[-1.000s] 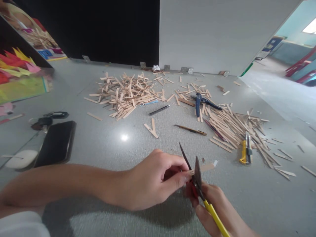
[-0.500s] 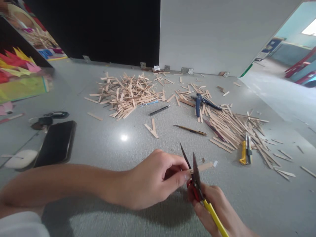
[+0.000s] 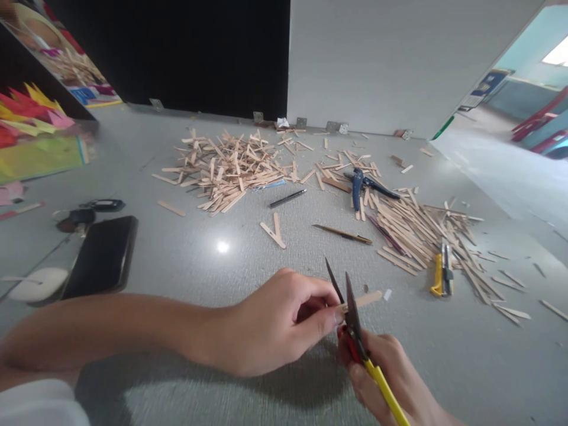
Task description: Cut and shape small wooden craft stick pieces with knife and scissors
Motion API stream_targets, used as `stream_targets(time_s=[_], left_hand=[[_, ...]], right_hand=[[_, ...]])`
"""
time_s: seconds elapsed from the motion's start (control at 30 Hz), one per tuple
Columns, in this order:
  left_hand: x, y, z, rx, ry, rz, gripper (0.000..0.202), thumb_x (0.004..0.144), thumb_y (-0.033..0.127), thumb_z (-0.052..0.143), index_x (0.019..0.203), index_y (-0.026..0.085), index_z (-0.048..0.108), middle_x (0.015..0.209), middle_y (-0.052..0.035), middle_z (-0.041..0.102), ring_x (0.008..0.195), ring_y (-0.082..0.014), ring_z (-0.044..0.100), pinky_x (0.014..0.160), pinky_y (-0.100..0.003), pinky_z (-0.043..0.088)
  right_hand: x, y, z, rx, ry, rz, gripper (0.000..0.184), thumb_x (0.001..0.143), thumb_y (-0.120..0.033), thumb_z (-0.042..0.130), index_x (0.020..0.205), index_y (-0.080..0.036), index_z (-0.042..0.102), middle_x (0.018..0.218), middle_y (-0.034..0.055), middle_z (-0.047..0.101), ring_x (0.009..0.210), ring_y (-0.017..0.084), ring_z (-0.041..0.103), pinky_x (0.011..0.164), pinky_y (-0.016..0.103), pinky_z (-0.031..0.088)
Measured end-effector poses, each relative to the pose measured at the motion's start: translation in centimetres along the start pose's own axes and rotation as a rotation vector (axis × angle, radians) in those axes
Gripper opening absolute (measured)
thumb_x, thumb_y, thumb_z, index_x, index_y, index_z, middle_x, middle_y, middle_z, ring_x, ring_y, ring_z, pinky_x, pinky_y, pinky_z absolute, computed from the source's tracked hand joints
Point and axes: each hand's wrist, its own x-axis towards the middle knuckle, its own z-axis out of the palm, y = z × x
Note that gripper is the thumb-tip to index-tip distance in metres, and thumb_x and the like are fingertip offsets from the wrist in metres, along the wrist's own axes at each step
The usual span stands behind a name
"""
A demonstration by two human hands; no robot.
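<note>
Fingers of the left hand [image 3: 270, 331] are closed in a pinch, with the thumb and first finger tight on one end of a flat wooden craft stick [image 3: 369, 299]. Long and thin, the stick pokes out to the right from that pinch, and its free end tips a little away from the person. It is in front of the person, over the gray table [image 3: 190, 260].

Fingers of the right hand [image 3: 393, 370] are wrapped around the scissors [image 3: 381, 381], which have a yellow handle. Their two blades are spread apart and point away from the person. The stick goes across the blades, not along them, and looks to be in the gap between them, close to the left thumb. So the left hand is nearer to the held end, and the right hand is just below the free part. A small white scrap [image 3: 387, 294] is just past the stick's tip.
</note>
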Motion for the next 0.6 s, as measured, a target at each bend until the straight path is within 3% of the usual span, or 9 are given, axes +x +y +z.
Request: stream_targets(time_s=[0.2, 0.43, 0.6], left_hand=[[-0.01, 0.18, 0.02, -0.028, -0.013, -0.024, 0.027, 0.104, 0.027, 0.058, 0.081, 0.017, 0.065, 0.062, 0.0051, 0.052, 0.055, -0.0088, 0.045, 0.050, -0.018, 0.036], [0.09, 0.07, -0.16, -0.032, -0.046, -0.038, 0.027, 0.105, 0.027, 0.057, 0.080, 0.017, 0.061, 0.062, 0.0054, 0.053, 0.054, -0.0085, 0.046, 0.051, -0.018, 0.037], [0.07, -0.16, -0.09, -0.068, -0.052, -0.065, 0.028, 0.106, 0.028, 0.058, 0.080, 0.018, 0.060, 0.062, 0.0058, 0.053, 0.052, -0.0083, 0.045, 0.049, -0.019, 0.035]], right_hand=[[0.07, -0.21, -0.27, -0.062, 0.040, -0.037, 0.072, 0.105, -0.077, 0.033, 0.084, -0.021, 0.072, 0.071, 0.0083, 0.068, 0.065, 0.022, 0.060, 0.070, 0.040, 0.058], [-0.12, 0.19, -0.12, -0.114, 0.035, -0.061, 0.056, 0.109, -0.064, 0.039, 0.084, -0.022, 0.065, 0.068, 0.0036, 0.061, 0.065, 0.020, 0.057, 0.070, 0.036, 0.057], [0.16, 0.02, -0.23, -0.083, 0.016, -0.057, 0.058, 0.108, -0.067, 0.038, 0.084, -0.022, 0.065, 0.068, 0.0042, 0.062, 0.063, 0.020, 0.057, 0.069, 0.037, 0.056]])
